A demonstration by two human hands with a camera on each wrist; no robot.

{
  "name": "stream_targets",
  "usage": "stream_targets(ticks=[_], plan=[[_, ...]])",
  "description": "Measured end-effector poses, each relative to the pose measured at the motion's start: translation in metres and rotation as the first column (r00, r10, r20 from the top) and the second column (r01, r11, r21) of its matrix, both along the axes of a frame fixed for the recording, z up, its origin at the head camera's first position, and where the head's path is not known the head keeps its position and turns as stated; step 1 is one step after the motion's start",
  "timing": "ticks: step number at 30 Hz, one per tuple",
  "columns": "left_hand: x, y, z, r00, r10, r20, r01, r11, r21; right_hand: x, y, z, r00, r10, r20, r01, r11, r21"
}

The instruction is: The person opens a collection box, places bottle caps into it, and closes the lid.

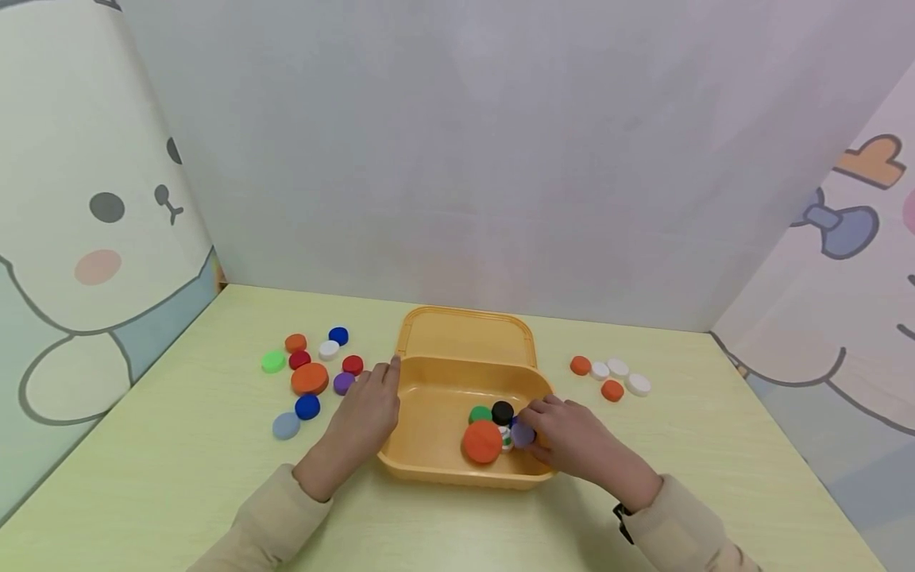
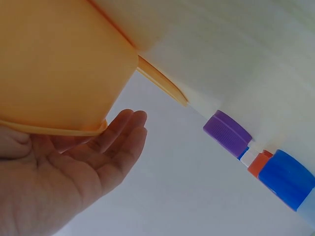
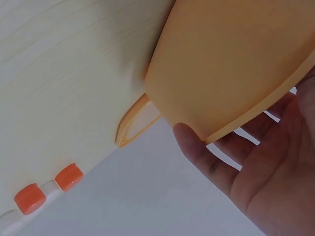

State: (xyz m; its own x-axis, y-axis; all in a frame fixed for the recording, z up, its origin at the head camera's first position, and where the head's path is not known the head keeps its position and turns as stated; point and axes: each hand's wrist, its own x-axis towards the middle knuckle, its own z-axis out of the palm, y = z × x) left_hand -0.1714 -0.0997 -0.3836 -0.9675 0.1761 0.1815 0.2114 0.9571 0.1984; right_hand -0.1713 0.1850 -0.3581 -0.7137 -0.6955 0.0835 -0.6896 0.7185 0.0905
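Note:
An orange-yellow plastic box (image 1: pixel 436 477) stands on the table, its lid (image 1: pixel 465 335) lying folded back behind it. My left hand (image 1: pixel 368 409) rests at the box's left rim with its fingers mostly straight, some outside the wall in the left wrist view. My right hand (image 1: pixel 575 437) reaches over the right rim, and its fingertips and thumb pinch a light purple bottle cap (image 1: pixel 523 434) inside the box. Around that cap lie a large orange-red cap (image 1: pixel 482 442), a black cap (image 1: pixel 503 412), a green cap (image 1: pixel 480 414) and a white-and-green one (image 1: pixel 506 438).
Left of the box lie several loose caps, among them a purple cap (image 1: pixel 344 384), a blue cap (image 1: pixel 307 407) and a large orange cap (image 1: pixel 310 379). To its right are several white and orange caps (image 1: pixel 581 365). A grey curtain (image 1: pixel 457 159) hangs behind the table.

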Motion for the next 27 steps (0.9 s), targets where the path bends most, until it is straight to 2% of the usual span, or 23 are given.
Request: stream_targets(ticks=[4, 8, 19, 27], plan=[[-0.0001, -0.0001, 0.0, 1.0, 0.0, 0.003, 0.0, 1.0, 0.001, -0.0013, -0.0024, 0.0022, 0.998, -0.019, 0.059, 0.018, 1.0, 0.019], [-0.0001, 0.0, 0.0002, 1.0, 0.0, 0.004, 0.0, 1.0, -0.001, -0.0021, -0.0033, 0.0028, 0.996, -0.021, 0.085, 0.02, 1.0, 0.021], [0.0005, 0.0005, 0.0014, 1.0, 0.005, 0.007, -0.005, 1.0, 0.003, -0.0024, -0.0076, 0.0033, 0.995, -0.047, 0.083, 0.043, 0.998, 0.05], [0.0009, 0.0004, 0.0018, 1.0, -0.002, 0.001, 0.002, 1.0, 0.003, -0.002, -0.0068, 0.0033, 0.996, -0.038, 0.077, 0.035, 0.999, 0.038]])
